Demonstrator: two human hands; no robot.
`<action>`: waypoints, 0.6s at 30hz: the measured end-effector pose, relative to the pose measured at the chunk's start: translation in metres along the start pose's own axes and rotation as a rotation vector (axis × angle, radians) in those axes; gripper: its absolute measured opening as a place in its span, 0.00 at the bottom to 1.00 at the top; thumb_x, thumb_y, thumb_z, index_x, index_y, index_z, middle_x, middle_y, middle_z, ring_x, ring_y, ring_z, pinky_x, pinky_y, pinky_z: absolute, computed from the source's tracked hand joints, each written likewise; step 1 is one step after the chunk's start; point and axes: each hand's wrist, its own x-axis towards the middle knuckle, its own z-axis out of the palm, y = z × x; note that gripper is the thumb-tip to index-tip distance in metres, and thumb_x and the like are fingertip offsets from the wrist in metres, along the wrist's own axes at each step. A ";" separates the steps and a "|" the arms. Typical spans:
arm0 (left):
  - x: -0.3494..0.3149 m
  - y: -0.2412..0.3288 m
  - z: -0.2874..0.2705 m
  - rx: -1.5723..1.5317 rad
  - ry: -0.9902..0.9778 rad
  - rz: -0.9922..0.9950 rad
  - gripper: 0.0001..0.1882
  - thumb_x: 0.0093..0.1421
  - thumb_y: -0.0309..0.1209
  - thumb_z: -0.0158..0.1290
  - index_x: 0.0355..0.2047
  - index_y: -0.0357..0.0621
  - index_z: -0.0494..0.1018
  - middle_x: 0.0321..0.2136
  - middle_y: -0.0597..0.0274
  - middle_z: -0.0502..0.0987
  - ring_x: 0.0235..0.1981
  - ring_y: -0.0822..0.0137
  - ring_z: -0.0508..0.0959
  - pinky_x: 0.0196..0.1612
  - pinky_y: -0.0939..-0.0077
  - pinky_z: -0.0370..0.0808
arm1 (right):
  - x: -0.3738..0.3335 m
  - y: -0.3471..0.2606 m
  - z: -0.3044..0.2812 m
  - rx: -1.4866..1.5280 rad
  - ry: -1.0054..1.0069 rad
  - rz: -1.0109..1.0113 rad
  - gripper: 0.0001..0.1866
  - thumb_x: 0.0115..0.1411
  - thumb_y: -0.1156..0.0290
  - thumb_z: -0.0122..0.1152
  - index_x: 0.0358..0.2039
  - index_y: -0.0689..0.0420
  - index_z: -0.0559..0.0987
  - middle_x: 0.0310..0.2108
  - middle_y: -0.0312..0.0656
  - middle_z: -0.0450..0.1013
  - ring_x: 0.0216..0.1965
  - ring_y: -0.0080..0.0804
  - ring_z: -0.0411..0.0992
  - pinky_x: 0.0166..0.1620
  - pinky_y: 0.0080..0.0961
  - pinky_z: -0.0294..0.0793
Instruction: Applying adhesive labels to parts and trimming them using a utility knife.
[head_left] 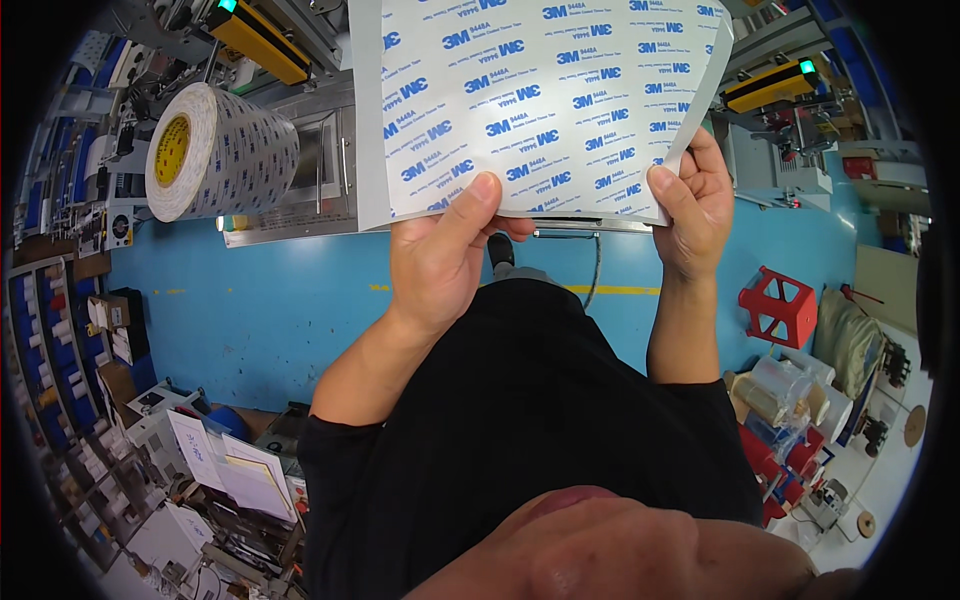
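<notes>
Both my hands hold up a large white sheet of adhesive tape liner (540,110) with blue print repeated across it. My left hand (445,250) grips its lower edge left of the middle, thumb on top and fingers underneath. At the lower right corner my right hand (695,205) pinches the sheet between thumb and fingers. The right edge of the sheet curls upward. To the left, a wide roll of the same printed tape (250,150) with a yellow core is mounted on the machine. The sheet hides much of the machine behind it.
A metal machine bed (330,150) lies beyond my hands. Yellow bars (260,40) with green lights flank it. A red stool (780,307) stands on the blue floor (240,310) at right. Shelves (50,350) with rolls line the left; papers (240,465) sit at lower left.
</notes>
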 end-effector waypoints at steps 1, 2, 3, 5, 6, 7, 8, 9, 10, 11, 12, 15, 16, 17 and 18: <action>0.000 0.000 -0.001 -0.004 -0.008 0.006 0.19 0.69 0.32 0.50 0.57 0.36 0.67 0.44 0.50 0.80 0.35 0.65 0.82 0.37 0.72 0.81 | 0.000 0.000 0.000 0.001 -0.005 -0.001 0.29 0.60 0.80 0.57 0.61 0.71 0.61 0.51 0.59 0.75 0.49 0.36 0.79 0.52 0.28 0.79; 0.000 0.000 -0.002 -0.004 -0.009 0.007 0.19 0.69 0.32 0.50 0.57 0.36 0.67 0.44 0.50 0.80 0.35 0.65 0.82 0.37 0.72 0.81 | 0.000 -0.001 0.000 0.001 -0.005 -0.002 0.29 0.60 0.80 0.57 0.61 0.71 0.61 0.51 0.59 0.75 0.49 0.36 0.79 0.52 0.28 0.79; 0.000 0.000 -0.003 0.004 -0.020 0.014 0.19 0.69 0.32 0.50 0.57 0.36 0.67 0.44 0.50 0.80 0.36 0.65 0.82 0.37 0.72 0.81 | 0.000 -0.001 0.001 0.003 -0.012 0.004 0.29 0.60 0.80 0.57 0.61 0.71 0.61 0.51 0.59 0.75 0.50 0.36 0.78 0.53 0.28 0.78; 0.000 0.000 -0.003 0.012 -0.033 0.027 0.20 0.69 0.32 0.50 0.57 0.35 0.66 0.45 0.49 0.79 0.37 0.65 0.82 0.37 0.73 0.80 | 0.000 -0.002 0.002 0.004 -0.021 0.005 0.29 0.60 0.80 0.57 0.61 0.71 0.60 0.51 0.59 0.75 0.50 0.35 0.78 0.53 0.28 0.78; -0.001 0.001 -0.003 0.029 -0.002 0.025 0.21 0.69 0.33 0.50 0.59 0.35 0.65 0.46 0.49 0.79 0.39 0.64 0.82 0.38 0.73 0.80 | 0.000 -0.002 0.003 -0.012 -0.026 0.002 0.30 0.60 0.80 0.57 0.61 0.71 0.60 0.51 0.58 0.75 0.50 0.35 0.78 0.54 0.28 0.78; -0.001 0.002 -0.003 0.046 0.029 0.024 0.22 0.69 0.33 0.50 0.60 0.34 0.64 0.48 0.49 0.78 0.41 0.63 0.82 0.40 0.72 0.80 | 0.000 -0.001 0.004 -0.028 -0.031 -0.002 0.30 0.59 0.79 0.58 0.61 0.70 0.60 0.51 0.57 0.75 0.50 0.35 0.77 0.54 0.28 0.77; 0.002 0.005 -0.004 0.044 0.022 0.031 0.22 0.69 0.33 0.50 0.60 0.34 0.64 0.48 0.49 0.78 0.41 0.63 0.82 0.40 0.72 0.80 | 0.001 -0.002 0.001 -0.031 -0.034 -0.011 0.30 0.59 0.79 0.58 0.61 0.70 0.60 0.51 0.57 0.75 0.50 0.35 0.77 0.54 0.28 0.77; 0.006 0.010 -0.010 -0.079 0.089 0.066 0.24 0.69 0.34 0.50 0.61 0.34 0.63 0.49 0.49 0.78 0.44 0.62 0.81 0.43 0.71 0.80 | 0.001 -0.002 -0.003 -0.033 -0.046 0.021 0.30 0.59 0.78 0.58 0.61 0.70 0.61 0.51 0.56 0.75 0.50 0.34 0.77 0.54 0.28 0.77; 0.010 0.017 -0.017 -0.202 0.156 0.100 0.25 0.69 0.34 0.50 0.62 0.33 0.62 0.50 0.50 0.77 0.46 0.61 0.81 0.46 0.71 0.79 | 0.002 -0.004 -0.008 -0.035 -0.058 0.053 0.31 0.58 0.77 0.59 0.60 0.70 0.62 0.52 0.55 0.74 0.50 0.33 0.77 0.54 0.28 0.76; 0.015 0.028 -0.029 -0.204 0.149 0.108 0.25 0.69 0.34 0.50 0.62 0.33 0.62 0.50 0.50 0.77 0.46 0.61 0.81 0.46 0.71 0.79 | 0.003 -0.006 -0.012 -0.037 -0.062 0.044 0.31 0.58 0.77 0.59 0.60 0.70 0.62 0.52 0.55 0.74 0.50 0.33 0.77 0.54 0.28 0.76; 0.020 0.042 -0.044 -0.243 0.031 0.096 0.26 0.69 0.35 0.50 0.62 0.33 0.61 0.51 0.50 0.77 0.47 0.61 0.80 0.48 0.71 0.78 | 0.001 -0.008 -0.018 -0.071 -0.104 0.091 0.31 0.58 0.76 0.60 0.60 0.70 0.62 0.51 0.54 0.74 0.49 0.32 0.77 0.53 0.27 0.76; 0.033 0.066 -0.060 -0.041 -0.038 0.093 0.27 0.68 0.36 0.51 0.62 0.33 0.62 0.50 0.51 0.77 0.46 0.64 0.80 0.49 0.72 0.77 | 0.000 -0.015 -0.020 -0.124 -0.202 0.147 0.29 0.57 0.74 0.60 0.58 0.69 0.65 0.49 0.52 0.75 0.47 0.30 0.77 0.51 0.24 0.76; 0.036 0.071 -0.061 0.195 0.005 0.083 0.27 0.68 0.37 0.53 0.61 0.33 0.64 0.48 0.53 0.78 0.45 0.66 0.80 0.48 0.74 0.77 | 0.000 -0.016 -0.019 -0.175 -0.252 0.177 0.29 0.57 0.74 0.60 0.58 0.69 0.66 0.48 0.51 0.76 0.46 0.29 0.77 0.50 0.23 0.75; 0.037 0.075 -0.059 0.195 0.009 0.092 0.27 0.68 0.37 0.53 0.61 0.33 0.64 0.48 0.53 0.78 0.45 0.66 0.80 0.48 0.74 0.77 | 0.001 -0.017 -0.019 -0.226 -0.300 0.205 0.29 0.57 0.74 0.60 0.58 0.69 0.66 0.46 0.50 0.77 0.45 0.28 0.77 0.49 0.22 0.75; 0.039 0.078 -0.057 0.347 -0.007 0.066 0.25 0.67 0.38 0.53 0.58 0.33 0.67 0.45 0.54 0.79 0.43 0.69 0.80 0.47 0.75 0.77 | 0.001 -0.016 -0.016 -0.248 -0.282 0.199 0.26 0.57 0.73 0.59 0.56 0.69 0.68 0.45 0.49 0.77 0.44 0.28 0.77 0.48 0.22 0.75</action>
